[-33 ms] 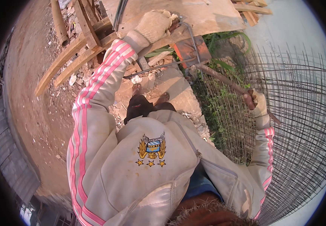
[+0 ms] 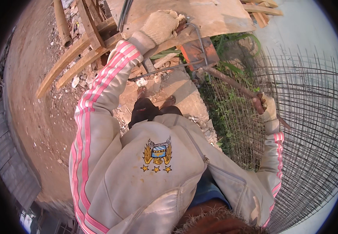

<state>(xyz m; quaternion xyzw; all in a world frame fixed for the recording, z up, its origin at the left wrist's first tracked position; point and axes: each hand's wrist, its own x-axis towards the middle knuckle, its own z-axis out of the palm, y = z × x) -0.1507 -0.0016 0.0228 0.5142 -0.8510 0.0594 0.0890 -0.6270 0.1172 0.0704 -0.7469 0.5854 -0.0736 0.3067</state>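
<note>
My left hand (image 2: 161, 28), in a cream knitted glove with bare fingertips, is closed at the end of a bent steel rod (image 2: 201, 38), beside the edge of a wooden board top. The rod curves down across an orange-and-dark block (image 2: 190, 54); another straight length of rod (image 2: 161, 71) runs left from there. Out to the right, my right hand (image 2: 268, 108), also gloved, wraps round a long brown bar (image 2: 229, 80). That bar's far end meets the rod at the block, and its near end pokes out past my hand. Exactly how the bar grips the rod is too small to tell.
Upright steel mesh (image 2: 305, 128) fills the right side, with green plants (image 2: 225, 113) at its foot. Wooden beams (image 2: 75, 66) stick out at the left over rubble. The board top (image 2: 223, 17) carries more rods (image 2: 125, 13). My feet (image 2: 169, 102) stand on a slab.
</note>
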